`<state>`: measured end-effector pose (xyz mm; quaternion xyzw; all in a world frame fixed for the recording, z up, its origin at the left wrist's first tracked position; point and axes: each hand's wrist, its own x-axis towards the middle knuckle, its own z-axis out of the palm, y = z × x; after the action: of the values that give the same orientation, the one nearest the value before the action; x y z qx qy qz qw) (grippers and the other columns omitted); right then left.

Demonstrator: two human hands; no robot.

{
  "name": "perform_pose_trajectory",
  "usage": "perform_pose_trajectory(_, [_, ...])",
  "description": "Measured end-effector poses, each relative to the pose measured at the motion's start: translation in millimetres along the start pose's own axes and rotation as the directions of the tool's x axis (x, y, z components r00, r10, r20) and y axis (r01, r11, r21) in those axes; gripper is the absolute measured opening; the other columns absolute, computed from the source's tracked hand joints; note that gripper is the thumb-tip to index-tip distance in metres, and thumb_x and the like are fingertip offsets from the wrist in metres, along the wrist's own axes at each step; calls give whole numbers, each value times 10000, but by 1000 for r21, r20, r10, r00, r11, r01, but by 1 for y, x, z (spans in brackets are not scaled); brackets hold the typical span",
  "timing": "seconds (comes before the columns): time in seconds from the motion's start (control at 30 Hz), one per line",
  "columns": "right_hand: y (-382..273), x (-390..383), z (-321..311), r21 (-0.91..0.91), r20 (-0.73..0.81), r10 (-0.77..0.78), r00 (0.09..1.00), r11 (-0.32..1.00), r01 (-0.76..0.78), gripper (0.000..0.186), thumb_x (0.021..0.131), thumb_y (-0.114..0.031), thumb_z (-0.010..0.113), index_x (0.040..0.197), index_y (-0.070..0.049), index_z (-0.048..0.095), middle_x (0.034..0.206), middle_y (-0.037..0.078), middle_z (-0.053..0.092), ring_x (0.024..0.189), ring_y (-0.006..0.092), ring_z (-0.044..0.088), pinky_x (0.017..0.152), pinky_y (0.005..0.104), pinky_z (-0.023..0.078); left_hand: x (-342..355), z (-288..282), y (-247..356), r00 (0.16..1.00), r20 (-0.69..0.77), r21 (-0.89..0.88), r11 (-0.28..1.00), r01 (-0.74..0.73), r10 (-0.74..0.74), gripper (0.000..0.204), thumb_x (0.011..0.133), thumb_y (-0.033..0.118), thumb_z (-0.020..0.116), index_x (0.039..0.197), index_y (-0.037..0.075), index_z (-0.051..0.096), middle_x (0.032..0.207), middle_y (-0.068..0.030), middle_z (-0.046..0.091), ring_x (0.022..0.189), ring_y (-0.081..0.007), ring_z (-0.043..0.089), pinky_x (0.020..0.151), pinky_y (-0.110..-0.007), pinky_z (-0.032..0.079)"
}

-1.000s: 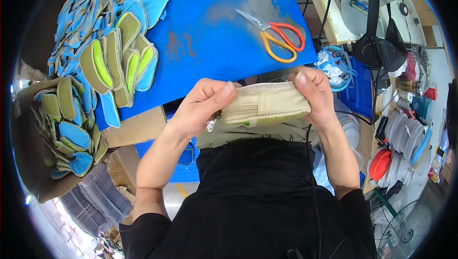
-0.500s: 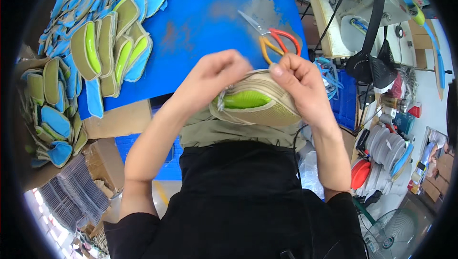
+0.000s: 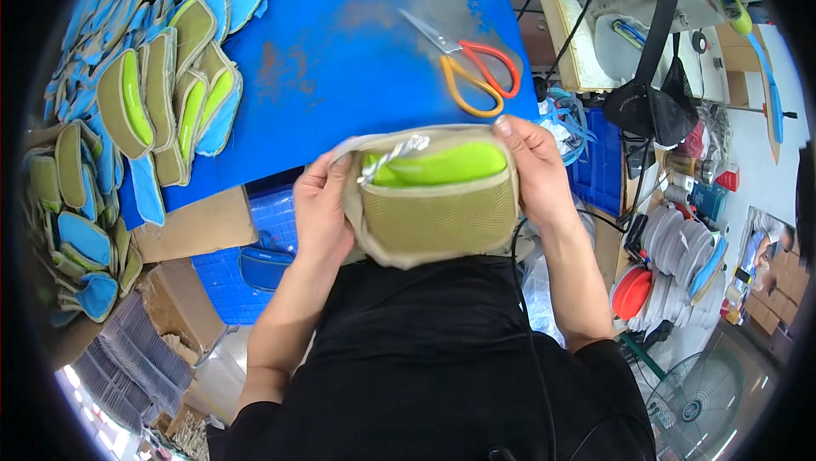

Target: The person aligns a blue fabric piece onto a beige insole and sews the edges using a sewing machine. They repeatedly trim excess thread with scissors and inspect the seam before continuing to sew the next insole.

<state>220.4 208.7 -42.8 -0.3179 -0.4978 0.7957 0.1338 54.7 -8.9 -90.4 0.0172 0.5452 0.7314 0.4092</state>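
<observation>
A khaki fabric pouch [image 3: 433, 214] with a mesh front panel and a lime green strip along its top is held flat between both hands, just below the near edge of the blue work table [image 3: 340, 62]. My left hand [image 3: 319, 210] grips its left side, beside a silver zipper pull [image 3: 387, 159] at the upper left corner. My right hand [image 3: 531, 176] grips its right side, thumb over the top edge.
Orange-and-yellow-handled scissors [image 3: 476, 70] lie on the table's right part. Several khaki, lime and blue fabric pieces [image 3: 161, 87] are heaped on its left side and in a cardboard box [image 3: 76, 231]. Blue crates [image 3: 251, 248] sit below; a black bag [image 3: 650, 104] hangs at right.
The pouch was turned from edge-on to flat, its mesh front now facing me. Both hands shifted from its top edge to its two sides and dropped lower.
</observation>
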Motion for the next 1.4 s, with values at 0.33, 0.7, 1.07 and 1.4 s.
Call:
perform_pose_trajectory(0.33, [37,10,-22,378,-216,34,976,924,51,349,1091,-378,531,970,-77,658,903,57,727,774,137,691,718,290,560,-43,33,55,784,484,-453,656,604,-388,546,1106,370,471,1490,-19,469,1481,-147,563,1379,-252,535,1162,-430,420])
perform_pose_trajectory(0.7, [43,13,-30,546,-218,235,947,834,-81,319,1096,-360,520,955,-108,656,930,48,719,859,187,703,814,367,586,-34,50,60,793,453,-492,628,603,-407,427,1100,328,508,1367,3,585,1345,-107,657,1219,-183,637,1058,-373,502])
perform_pose_trajectory(1.07, [17,3,-18,351,-65,104,992,933,-75,442,1092,-444,484,1017,-44,658,977,97,718,907,222,696,867,374,560,-13,-2,75,915,349,-272,912,307,-204,350,969,114,655,1296,-5,610,1227,-111,704,1143,-200,673,1009,-349,512])
perform_pose_trajectory(1.4, [-10,6,10,-529,-110,-363,925,809,255,232,861,4,738,810,-60,521,713,-75,493,660,31,410,579,221,328,16,-5,87,860,57,617,659,-430,507,147,862,-1,771,834,41,633,733,64,524,686,-19,450,610,-196,348])
